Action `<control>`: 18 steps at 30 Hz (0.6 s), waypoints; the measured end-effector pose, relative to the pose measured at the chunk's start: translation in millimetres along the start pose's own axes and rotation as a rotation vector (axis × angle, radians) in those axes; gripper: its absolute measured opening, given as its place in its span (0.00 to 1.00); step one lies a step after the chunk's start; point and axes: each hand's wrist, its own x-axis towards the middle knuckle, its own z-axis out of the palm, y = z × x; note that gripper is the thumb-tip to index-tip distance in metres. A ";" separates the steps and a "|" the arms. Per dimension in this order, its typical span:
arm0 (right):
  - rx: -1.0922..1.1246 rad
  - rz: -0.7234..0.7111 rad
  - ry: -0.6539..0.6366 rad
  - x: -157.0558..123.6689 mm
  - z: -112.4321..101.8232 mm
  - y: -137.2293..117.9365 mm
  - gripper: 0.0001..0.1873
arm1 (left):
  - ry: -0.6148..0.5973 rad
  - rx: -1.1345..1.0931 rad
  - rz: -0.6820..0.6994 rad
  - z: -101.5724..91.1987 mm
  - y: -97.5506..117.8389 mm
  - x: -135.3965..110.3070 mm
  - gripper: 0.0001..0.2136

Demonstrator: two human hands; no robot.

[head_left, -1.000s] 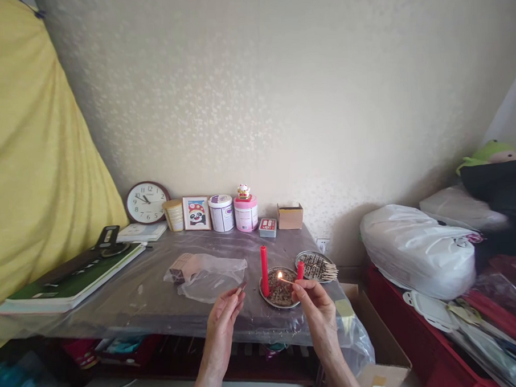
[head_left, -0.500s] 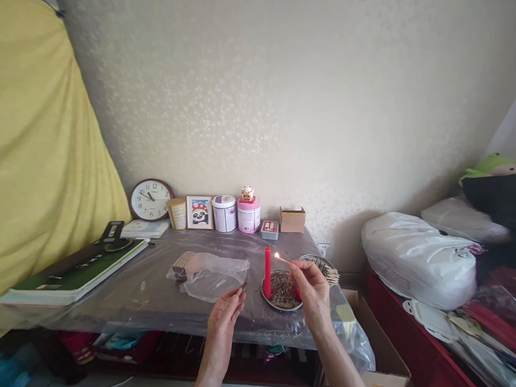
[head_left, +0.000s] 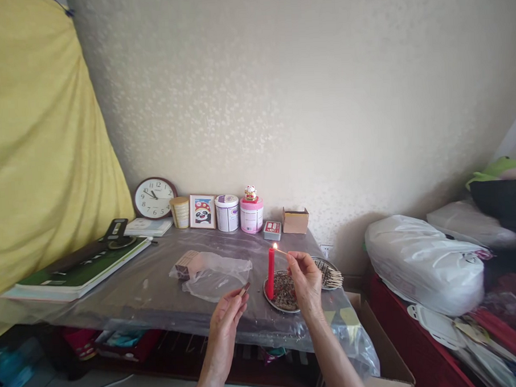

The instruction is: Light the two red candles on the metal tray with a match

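Note:
My right hand [head_left: 305, 278] pinches a burning match [head_left: 281, 250], its flame touching the top of a red candle [head_left: 271, 275]. Upright, the candle stands on a round metal dish [head_left: 284, 310] covered with dark bits. Between the fingers of my left hand [head_left: 227, 316] is a small matchbox [head_left: 244, 289], mostly hidden by the hand. Behind my right hand, a second round dish [head_left: 330, 286] holds many pale sticks that look like matches. Left of the candle lies a crumpled clear plastic bag [head_left: 219, 275] with a brown box [head_left: 188, 266] at its end.
Along the wall stand a clock [head_left: 155, 198], a picture frame [head_left: 203, 211], a white tub [head_left: 227, 213], a pink tub [head_left: 251, 216], a small tin [head_left: 272, 230] and an open carton [head_left: 295, 221]. A large green book [head_left: 82, 269] lies left. White bags [head_left: 423, 263] sit at right.
My right hand has moved the burning match slightly left and up, bringing its flame to the candle's top. My left hand stays nearly in place with the matchbox.

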 end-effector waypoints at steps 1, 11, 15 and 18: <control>-0.004 -0.001 -0.001 0.4 0.4 0.8 0.10 | 0.002 -0.003 0.002 -0.2 -0.4 0.5 0.12; 0.002 -0.003 0.005 5.3 5.8 4.2 0.10 | -0.003 0.004 -0.009 -1.9 0.1 1.1 0.12; 0.003 -0.002 0.007 7.2 7.1 5.6 0.10 | -0.001 -0.006 0.001 -1.1 0.3 1.3 0.13; -0.001 0.000 0.010 7.6 8.2 6.5 0.10 | 0.003 -0.005 0.006 -0.4 0.0 1.8 0.13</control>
